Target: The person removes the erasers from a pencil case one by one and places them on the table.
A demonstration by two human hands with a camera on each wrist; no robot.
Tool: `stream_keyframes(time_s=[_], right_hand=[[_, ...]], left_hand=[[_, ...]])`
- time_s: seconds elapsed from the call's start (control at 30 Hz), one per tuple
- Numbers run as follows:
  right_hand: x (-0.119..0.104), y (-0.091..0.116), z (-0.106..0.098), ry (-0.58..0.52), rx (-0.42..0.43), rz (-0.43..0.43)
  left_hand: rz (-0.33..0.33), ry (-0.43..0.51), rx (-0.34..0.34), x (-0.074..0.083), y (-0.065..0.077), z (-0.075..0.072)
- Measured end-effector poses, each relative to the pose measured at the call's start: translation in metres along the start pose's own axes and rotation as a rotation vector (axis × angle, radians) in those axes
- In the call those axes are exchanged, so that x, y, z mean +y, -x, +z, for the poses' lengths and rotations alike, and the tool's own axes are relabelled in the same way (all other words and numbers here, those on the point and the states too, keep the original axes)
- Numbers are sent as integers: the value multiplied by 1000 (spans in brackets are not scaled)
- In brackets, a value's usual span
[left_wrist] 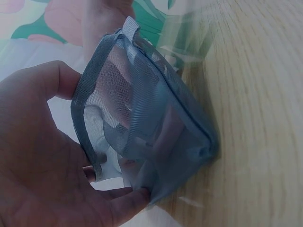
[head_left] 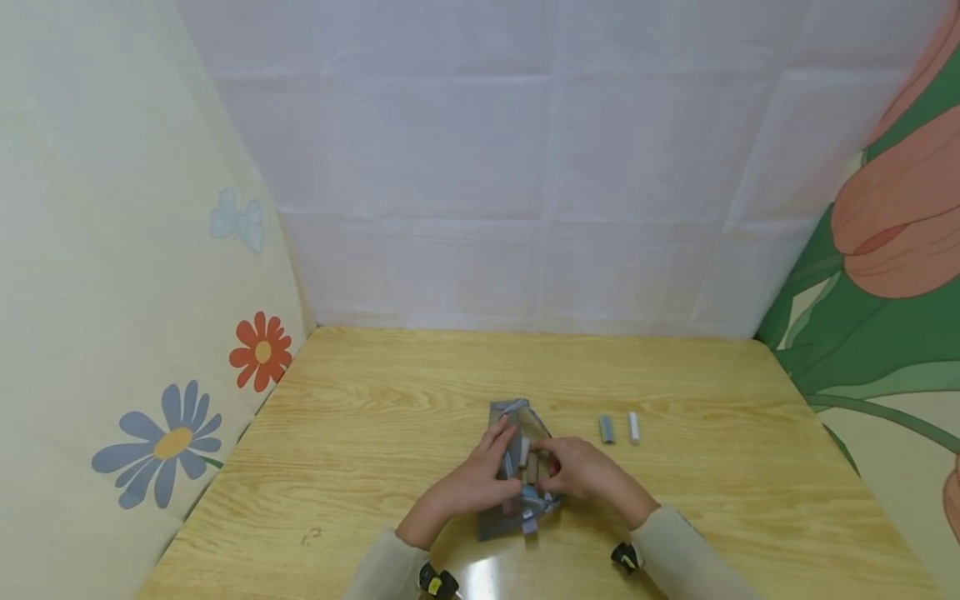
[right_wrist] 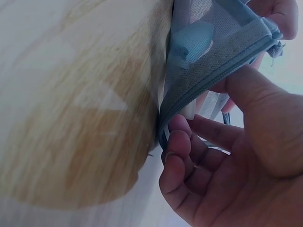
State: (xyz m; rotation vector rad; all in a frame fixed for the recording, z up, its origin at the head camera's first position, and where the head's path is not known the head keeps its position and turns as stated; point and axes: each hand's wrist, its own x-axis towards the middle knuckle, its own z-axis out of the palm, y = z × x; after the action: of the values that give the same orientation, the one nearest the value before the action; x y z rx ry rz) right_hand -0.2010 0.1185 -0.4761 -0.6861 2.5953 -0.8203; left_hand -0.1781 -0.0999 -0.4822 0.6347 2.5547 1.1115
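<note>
A person's left hand (head_left: 468, 483) grips one side of a grey-blue mesh pouch (head_left: 495, 522), fingers bent around its rim, while the right hand (head_left: 588, 471) curls its fingers about the zippered edge opposite; whether those fingertips also pinch something inside, the views cannot tell. The pouch sits on the table between the hands, its mouth gaping, with a pale piece (head_left: 525, 452) and a brown piece (head_left: 533, 468) visible in it and a light-blue item (right_wrist: 194, 42) showing through the mesh. The step in hand appears to be work at the pouch's mouth, spreading it or handling its contents; the next move would seem to call for a steady left hold, so the right fingers can work past the zip without snagging. Beyond the right hand, apart from the pouch, a grey-green block (head_left: 606, 429) and a white block (head_left: 634, 427) lie side by side on the wood-grain table (head_left: 375, 375), before a creased white backdrop (head_left: 450, 167).
</note>
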Motion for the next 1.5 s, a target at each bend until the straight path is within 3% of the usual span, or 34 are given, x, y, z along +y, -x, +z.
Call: stream_keyframes(time_s=[0.53, 1.03, 1.5], right_hand=[[3, -5, 2, 13, 14, 24], [1, -5, 3, 90, 55, -34], [-1, 0, -1, 94, 73, -58]], left_hand=[[-23, 0, -1, 2, -1, 1], [-26, -1, -2, 3, 0, 1], [-28, -11, -6, 4, -1, 0]])
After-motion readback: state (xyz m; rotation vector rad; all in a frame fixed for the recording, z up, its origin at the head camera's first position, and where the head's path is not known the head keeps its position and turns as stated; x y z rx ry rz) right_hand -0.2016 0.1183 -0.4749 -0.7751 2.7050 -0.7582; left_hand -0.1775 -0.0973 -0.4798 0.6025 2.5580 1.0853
